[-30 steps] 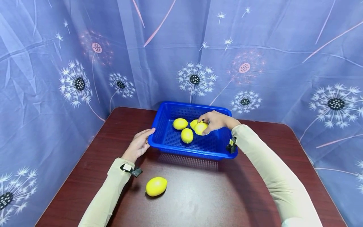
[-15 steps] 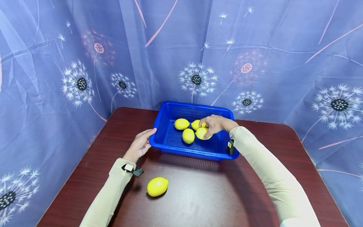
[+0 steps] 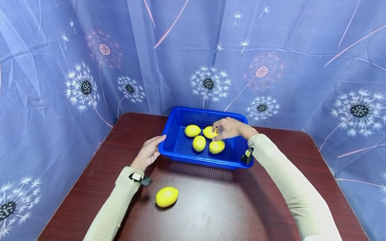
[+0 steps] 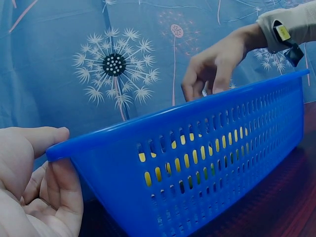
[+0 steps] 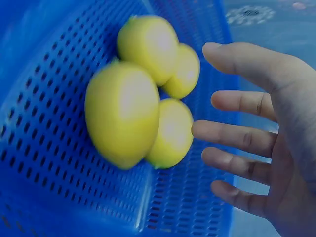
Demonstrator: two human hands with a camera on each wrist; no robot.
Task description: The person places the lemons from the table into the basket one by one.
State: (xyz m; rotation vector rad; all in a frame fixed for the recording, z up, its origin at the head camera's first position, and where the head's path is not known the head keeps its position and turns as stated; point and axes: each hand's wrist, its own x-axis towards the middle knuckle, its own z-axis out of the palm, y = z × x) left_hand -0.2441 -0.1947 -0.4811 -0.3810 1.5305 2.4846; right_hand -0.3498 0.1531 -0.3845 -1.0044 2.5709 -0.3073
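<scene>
Since half a second ago, the right hand (image 3: 231,129) has let go of the front-right lemon (image 3: 216,147), which now lies on the floor of the blue basket (image 3: 205,160). Flowered curtain (image 3: 172,73) fills the background at twelve o'clock (twelve being straight away from the person), and a brown-red tabletop (image 3: 208,207) spreads below it. Toward its far edge is the basket, pierced all over with small slots, its rim smooth. Smooth, bright yellow lemons make a cluster inside: the back-left lemon (image 3: 192,131) at ten o'clock, the back-right lemon (image 3: 208,132) at one, the released one at four, the front-left lemon (image 3: 199,143) at eight. Outside, the loose lemon (image 3: 167,196) lies on the table at seven o'clock from the basket, its length running from eight to two. At nine o'clock the left hand (image 3: 147,153) grips the rim, thumb above and fingers curled beneath. Right-hand fingers are straight, spread and holding nothing; they reach over the back-right lemon, the thumb over the front-right one, and whether either touches I cannot tell. Slotted floor shows between lemons and rim from three to six o'clock, while the back rim runs close to the curtain.
</scene>
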